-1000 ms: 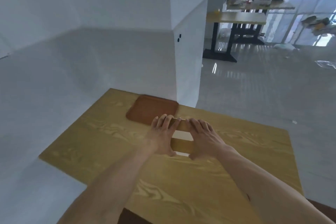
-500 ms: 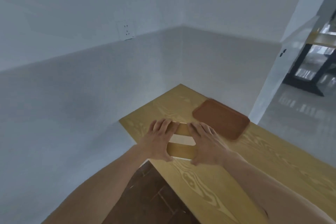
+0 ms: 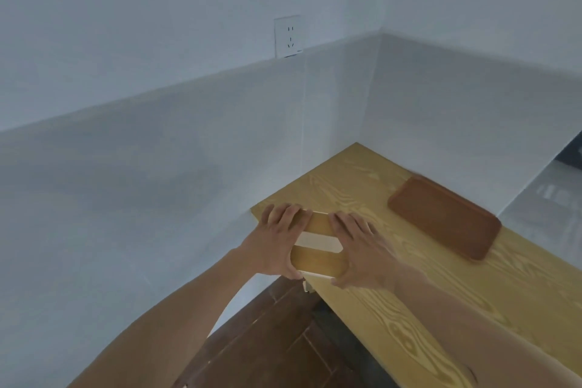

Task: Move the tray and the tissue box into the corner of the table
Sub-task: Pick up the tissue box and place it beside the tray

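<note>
Since half a second ago tissue box [image 3: 318,249] has slid with both hands toward the near-left tabletop [image 3: 441,287] edge, my left hand [image 3: 277,244] and right hand [image 3: 362,250] clamping its ends, tray [image 3: 444,217] well apart; box seems light, rigid, best gripped endwise.

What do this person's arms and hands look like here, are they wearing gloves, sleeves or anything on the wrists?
Nothing is worn that the picture shows. The left hand and right hand are bare, without gloves, and no rings can be made out, though the image is a little blurred. Both forearms are bare down to the bottom edge of the frame: no sleeve, watch or bracelet in view.
</note>
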Demonstrator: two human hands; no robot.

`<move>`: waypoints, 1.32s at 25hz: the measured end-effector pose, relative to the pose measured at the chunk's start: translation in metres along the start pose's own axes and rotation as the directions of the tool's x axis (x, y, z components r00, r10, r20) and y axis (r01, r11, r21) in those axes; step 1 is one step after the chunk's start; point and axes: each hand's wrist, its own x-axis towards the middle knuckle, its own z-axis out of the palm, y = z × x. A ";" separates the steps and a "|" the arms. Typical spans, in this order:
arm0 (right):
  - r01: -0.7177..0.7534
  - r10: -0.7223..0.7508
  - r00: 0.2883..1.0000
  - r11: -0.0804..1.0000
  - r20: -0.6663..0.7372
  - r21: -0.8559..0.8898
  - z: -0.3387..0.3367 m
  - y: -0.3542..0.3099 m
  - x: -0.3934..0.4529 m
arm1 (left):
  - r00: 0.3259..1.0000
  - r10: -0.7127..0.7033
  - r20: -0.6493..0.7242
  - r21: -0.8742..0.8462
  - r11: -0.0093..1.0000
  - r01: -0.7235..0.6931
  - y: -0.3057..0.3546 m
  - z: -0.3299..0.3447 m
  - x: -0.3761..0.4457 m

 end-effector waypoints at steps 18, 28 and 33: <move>-0.260 0.258 0.964 0.965 0.072 0.030 0.030 0.143 0.125 | 0.968 0.219 0.123 -0.075 0.975 -0.211 -0.064 0.051 0.239; -0.473 0.454 0.873 0.878 0.177 0.078 0.070 0.191 0.182 | 0.876 0.388 0.286 -0.029 0.918 -0.396 -0.094 0.097 0.354; -0.553 0.519 0.819 0.828 0.244 0.096 0.087 0.207 0.218 | 0.838 0.438 0.325 -0.052 0.893 -0.447 -0.115 0.117 0.396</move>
